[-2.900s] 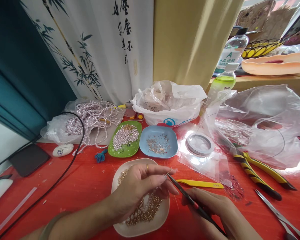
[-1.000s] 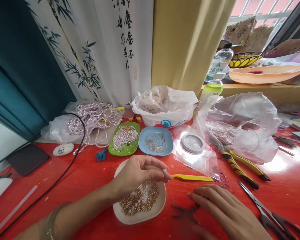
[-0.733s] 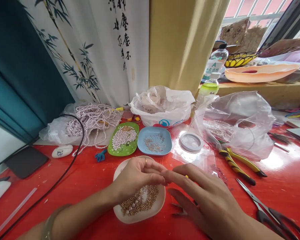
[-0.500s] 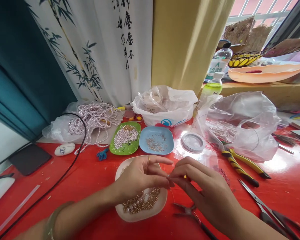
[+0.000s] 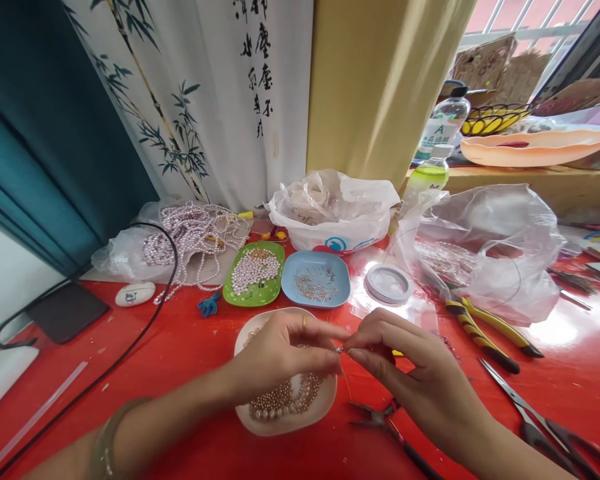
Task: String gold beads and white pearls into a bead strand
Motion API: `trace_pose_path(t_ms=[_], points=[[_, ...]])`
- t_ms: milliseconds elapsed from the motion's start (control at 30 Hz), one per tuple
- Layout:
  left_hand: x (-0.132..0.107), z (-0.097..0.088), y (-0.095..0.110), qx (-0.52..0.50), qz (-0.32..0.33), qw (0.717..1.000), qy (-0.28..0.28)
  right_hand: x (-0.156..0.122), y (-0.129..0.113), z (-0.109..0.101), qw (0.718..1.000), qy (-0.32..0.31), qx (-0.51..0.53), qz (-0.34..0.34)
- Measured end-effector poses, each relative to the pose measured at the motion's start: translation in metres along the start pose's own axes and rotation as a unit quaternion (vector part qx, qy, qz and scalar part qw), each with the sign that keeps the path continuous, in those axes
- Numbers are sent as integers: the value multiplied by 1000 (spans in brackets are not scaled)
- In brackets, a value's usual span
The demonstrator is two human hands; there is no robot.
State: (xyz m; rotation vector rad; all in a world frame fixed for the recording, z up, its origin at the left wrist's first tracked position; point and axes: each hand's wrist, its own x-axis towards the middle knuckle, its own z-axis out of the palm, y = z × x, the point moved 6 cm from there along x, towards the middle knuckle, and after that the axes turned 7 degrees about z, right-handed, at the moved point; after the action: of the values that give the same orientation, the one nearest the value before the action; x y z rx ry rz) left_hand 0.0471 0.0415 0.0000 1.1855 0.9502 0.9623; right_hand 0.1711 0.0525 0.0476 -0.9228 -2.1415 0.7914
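My left hand hovers over a cream dish of gold and pearl beads, its fingers pinched on a tiny bead piece. My right hand meets it from the right, thumb and forefinger pinched on the same small piece. A thin wire hangs down from the pinch. Black-handled pliers lie on the red table just below my right hand.
Behind the hands sit a green dish of pearls, a blue dish of pins, a wire spool, plastic bags, pearl strands. Yellow-handled pliers and scissors lie at the right. A black cable crosses the left.
My right hand laid the black pliers down on the table, then came up to my left hand and pinched the small bead piece with it. The left hand stayed over the cream dish.
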Motion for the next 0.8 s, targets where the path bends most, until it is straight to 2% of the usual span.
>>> trace_pose_path(t_ms=[200,333,533,800], points=[[0,2,-1,20,-6,1000,-23,-2,0,-1,1000,3,8,-7],[1,4,0,-17,-5,999,-36,-2,-1,-1,1000,-2,11,0],[2,0,-8,-52,-28,998,-5,-2,1,0,1000,1,5,13],[-1,-3,-7,47,-5,998,37,-2,5,0,998,-9,27,50]])
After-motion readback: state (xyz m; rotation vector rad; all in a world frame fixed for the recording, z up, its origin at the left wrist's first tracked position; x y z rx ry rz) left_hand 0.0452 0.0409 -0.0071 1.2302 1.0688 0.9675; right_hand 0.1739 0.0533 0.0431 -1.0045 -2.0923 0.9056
